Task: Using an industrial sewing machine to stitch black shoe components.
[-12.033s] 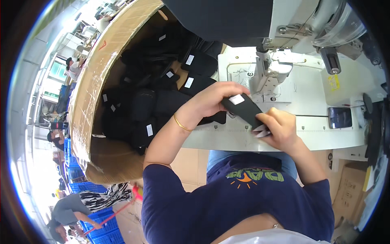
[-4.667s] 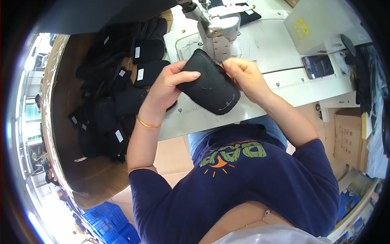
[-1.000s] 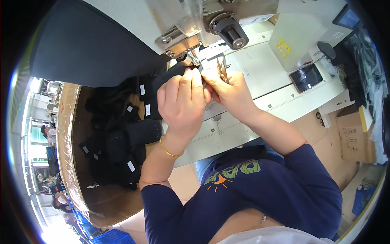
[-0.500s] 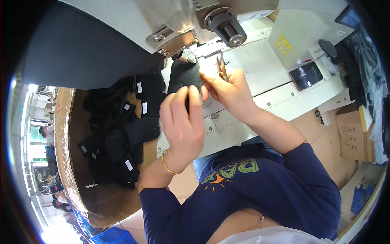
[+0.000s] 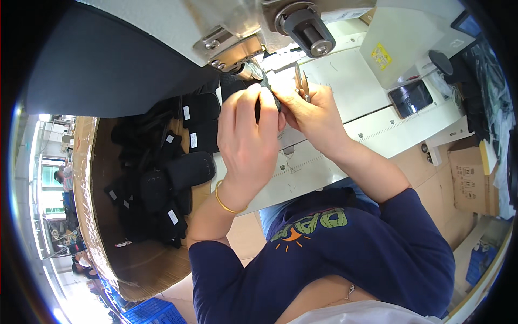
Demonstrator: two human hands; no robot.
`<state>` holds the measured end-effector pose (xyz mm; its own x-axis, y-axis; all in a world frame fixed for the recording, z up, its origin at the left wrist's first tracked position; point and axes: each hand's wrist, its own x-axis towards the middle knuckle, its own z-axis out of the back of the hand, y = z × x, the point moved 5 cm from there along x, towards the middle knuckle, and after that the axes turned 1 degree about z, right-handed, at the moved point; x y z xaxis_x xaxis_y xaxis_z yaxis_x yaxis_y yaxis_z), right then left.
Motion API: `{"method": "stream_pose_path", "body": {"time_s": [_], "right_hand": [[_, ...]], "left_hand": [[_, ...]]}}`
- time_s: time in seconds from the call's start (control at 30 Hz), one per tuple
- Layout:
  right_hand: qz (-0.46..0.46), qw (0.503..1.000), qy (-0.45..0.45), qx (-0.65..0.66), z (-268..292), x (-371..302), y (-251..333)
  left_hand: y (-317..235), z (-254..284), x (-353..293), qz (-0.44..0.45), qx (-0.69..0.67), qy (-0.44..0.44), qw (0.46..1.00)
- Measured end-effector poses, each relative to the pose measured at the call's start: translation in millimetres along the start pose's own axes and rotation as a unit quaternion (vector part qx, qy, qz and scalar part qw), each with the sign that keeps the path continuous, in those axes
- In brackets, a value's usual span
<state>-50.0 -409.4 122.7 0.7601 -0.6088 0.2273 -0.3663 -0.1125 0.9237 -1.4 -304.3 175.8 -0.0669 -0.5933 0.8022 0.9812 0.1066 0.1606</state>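
- Cardboard, a big brown open carton (image 5: 94,216), stands at the far left beside the bench, and a heap of black padded fabric pieces with small white tags (image 5: 162,173) lies in it.
- Left hand (image 5: 245,143), with a thin gold bangle (image 5: 226,204) on the wrist, is raised in front of the machine; its fingers are curled together and pinch the near edge of one small black fabric piece (image 5: 265,100), most of which they hide.
- Above both hands hangs the grey-white metal head of an industrial sewing machine (image 5: 237,29); the pinched piece sits just under it, above the white bench top (image 5: 345,137).
- Right hand (image 5: 310,116) touches the left, thumb and forefinger closed on the other edge of the same piece; a slim pair of metal thread snips (image 5: 300,82) stands up from this hand.
- A dark phone (image 5: 410,98) lies on the bench further right, well apart from the hands.
- Judged from this, the step in hand is fine work on the piece at the needle area, either trimming or positioning an edge; which one cannot be told.
- The next move calls for both hands keeping the edge taut and steady, fingertips clear of the snips and the needle.
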Motion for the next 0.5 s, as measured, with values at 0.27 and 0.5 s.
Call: {"method": "stream_pose_path", "body": {"time_s": [0.27,0.5], "right_hand": [[-0.023,1.0,0.001,-0.009,0,0,-1],[-0.032,0.998,0.024,0.054,5,-6,-7]], "left_hand": [[8,-9,-2,0.004,0.015,-0.002,1.0],[12,-3,-10,0.025,0.052,-0.051,0.997]]}}
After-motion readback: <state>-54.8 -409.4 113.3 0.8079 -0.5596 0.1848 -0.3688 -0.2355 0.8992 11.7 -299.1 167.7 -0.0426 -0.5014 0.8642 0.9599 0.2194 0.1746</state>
